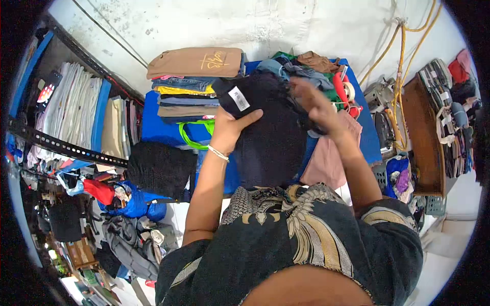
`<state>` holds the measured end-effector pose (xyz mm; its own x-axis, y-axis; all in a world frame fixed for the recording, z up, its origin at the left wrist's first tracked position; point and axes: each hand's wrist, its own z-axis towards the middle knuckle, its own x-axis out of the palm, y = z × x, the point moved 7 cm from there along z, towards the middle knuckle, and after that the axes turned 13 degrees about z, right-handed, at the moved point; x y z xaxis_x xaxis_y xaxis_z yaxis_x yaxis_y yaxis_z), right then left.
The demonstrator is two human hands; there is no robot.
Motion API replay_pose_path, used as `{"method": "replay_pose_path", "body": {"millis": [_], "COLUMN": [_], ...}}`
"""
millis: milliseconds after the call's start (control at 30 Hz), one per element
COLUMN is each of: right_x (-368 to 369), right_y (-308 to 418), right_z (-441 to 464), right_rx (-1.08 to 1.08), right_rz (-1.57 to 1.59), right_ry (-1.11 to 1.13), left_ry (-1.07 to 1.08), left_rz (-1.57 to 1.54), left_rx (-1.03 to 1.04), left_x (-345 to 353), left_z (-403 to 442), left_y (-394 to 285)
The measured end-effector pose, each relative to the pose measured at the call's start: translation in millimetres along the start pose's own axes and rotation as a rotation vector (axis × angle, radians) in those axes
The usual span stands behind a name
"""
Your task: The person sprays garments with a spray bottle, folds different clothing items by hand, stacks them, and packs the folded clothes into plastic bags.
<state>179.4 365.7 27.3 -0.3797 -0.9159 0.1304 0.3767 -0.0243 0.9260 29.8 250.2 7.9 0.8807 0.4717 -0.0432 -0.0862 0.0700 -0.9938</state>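
A dark garment (275, 132) hangs in front of me over the blue table, with a white label (239, 98) near its upper left corner. My left hand (234, 125) grips its left edge just below the label, thumb on top of the cloth. At the garment's upper right side is my right hand (319, 109), smeared by motion, so whether its fingers hold cloth cannot be made out. A pink folded garment (332, 158) lies under my right forearm.
Folded clothes (186, 97) are stacked at the table's back left, a brown one (196, 62) on top. Loose clothes and a red tape dispenser (343, 89) lie at the back right. Shelves (74, 112) of clothes stand left; a wooden shelf (421, 137) stands right.
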Motion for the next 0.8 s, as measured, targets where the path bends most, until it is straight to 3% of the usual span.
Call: {"method": "replay_pose_path", "body": {"millis": [67,133,200,267,367,433,467,500,533,567,600,667,767,800], "right_x": [17,26,20,15,8,-12,-19,-29,-47,-59,-65,-77,-62,-63], "right_y": [-24,-18,-23,-29,-53,-107,-131,-162,-194,-221,-251,-271,-258,-265], "right_z": [-18,-23,-22,-21,-6,-3,2,6,9,6,-2,-5,-4,-11], "right_rx": [0.228,0.407,0.440,0.476,0.502,0.498,0.519,0.524,0.509,0.491,0.497,0.549,0.566,0.577], "right_rz": [0.063,0.020,-0.119,-0.254,0.092,0.434,0.444,0.449,0.149,-0.150,-0.146,-0.481,-0.508,-0.507], "right_ry": [-0.059,-0.128,-0.175,-0.226,-0.222,-0.378,-0.330,-0.330,-0.338,-0.341,-0.342,-0.429,-0.367,-0.365], "left_ry": [-0.028,0.024,0.042,0.019,0.129,0.216,0.273,0.280,0.288,0.159,0.088,-0.055,-0.128,-0.146], "left_rz": [0.059,0.246,0.089,0.200,0.084,-0.103,-0.184,-0.068,0.050,0.257,0.324,0.368,0.291,0.148], "left_rx": [0.133,0.030,0.039,0.081,-0.141,-0.287,-0.349,-0.387,-0.422,-0.546,-0.517,-0.456,-0.489,-0.594], "left_x": [4,5,13,11,6,4,-1,-11,-18,-27,-32,-38,-33,-33], "left_z": [6,13,18,24,35,32,36,38,37,25,21,20,11,7], "left_y": [-7,14,26,33,72,91,129,169,193,202,225,256,257,258]}}
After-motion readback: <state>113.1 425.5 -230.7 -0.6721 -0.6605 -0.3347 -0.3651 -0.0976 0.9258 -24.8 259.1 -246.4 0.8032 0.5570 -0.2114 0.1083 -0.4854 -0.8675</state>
